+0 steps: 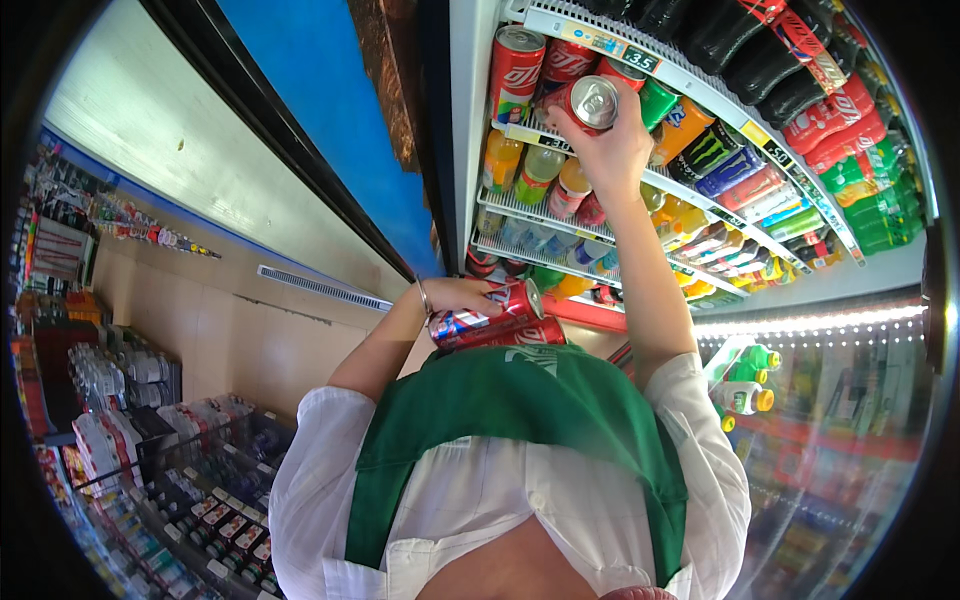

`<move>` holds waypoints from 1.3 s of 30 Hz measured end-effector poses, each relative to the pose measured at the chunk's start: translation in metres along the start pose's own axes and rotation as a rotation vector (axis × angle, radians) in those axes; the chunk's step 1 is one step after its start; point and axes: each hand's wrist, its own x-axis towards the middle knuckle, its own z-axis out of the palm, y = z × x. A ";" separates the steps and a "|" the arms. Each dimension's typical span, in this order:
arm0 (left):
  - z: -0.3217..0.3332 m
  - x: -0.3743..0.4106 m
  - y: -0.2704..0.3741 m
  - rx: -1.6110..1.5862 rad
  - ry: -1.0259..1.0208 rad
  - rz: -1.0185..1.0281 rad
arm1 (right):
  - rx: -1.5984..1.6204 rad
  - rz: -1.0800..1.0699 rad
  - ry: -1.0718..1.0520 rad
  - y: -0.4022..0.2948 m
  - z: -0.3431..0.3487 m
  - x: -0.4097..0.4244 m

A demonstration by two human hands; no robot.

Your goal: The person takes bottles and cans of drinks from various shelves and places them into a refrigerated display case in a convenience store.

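Note:
My right hand (619, 146) grips a red soda can (595, 103) by its side, its silver lid facing me, at the front of an upper shelf of the drinks cooler. Tall red cola cans (517, 73) stand to the left of it, and a green can (658, 103) to the right. Low against my green apron, my left hand (461, 295) is closed over red cola cans. One can (495, 311) lies on its side under the fingers, and a second can (529, 332) rests just below it against the apron.
Wire shelves (540, 208) below hold juice and soda bottles. Large cola bottles (739, 52) lie on the shelf above. An open cooler door (262, 150) stands at the left, a glass door (832, 405) at the right. Packed drinks (112, 442) line the floor at lower left.

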 end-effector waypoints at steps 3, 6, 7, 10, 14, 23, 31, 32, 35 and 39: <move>-0.001 0.008 0.004 0.031 0.033 -0.063 | -0.062 -0.029 -0.014 0.004 0.009 0.003; 0.005 0.010 0.017 0.014 -0.032 -0.119 | -0.178 -0.033 -0.028 0.008 0.017 0.010; 0.007 0.010 0.023 0.028 -0.039 -0.132 | -0.221 -0.068 -0.031 0.010 0.020 0.015; 0.005 0.014 0.024 -0.006 -0.032 -0.188 | -0.335 -0.153 -0.030 0.005 0.024 0.025; 0.005 0.024 0.011 0.034 -0.001 -0.150 | -0.335 -0.210 -0.094 0.002 0.020 0.026; 0.011 -0.006 0.041 0.039 -0.028 -0.224 | 0.496 0.220 -1.324 0.003 -0.053 -0.102; 0.010 -0.007 0.057 0.097 0.051 -0.397 | 0.707 0.451 -1.040 -0.018 -0.076 -0.139; 0.002 0.001 0.052 0.093 0.039 -0.339 | 0.696 0.446 -0.972 -0.015 -0.078 -0.132; -0.007 0.014 0.013 0.413 0.036 0.057 | 0.895 0.391 -0.774 -0.009 -0.091 -0.095; 0.016 0.022 0.052 0.873 -0.194 -0.354 | 0.896 0.499 -0.386 -0.008 -0.101 -0.039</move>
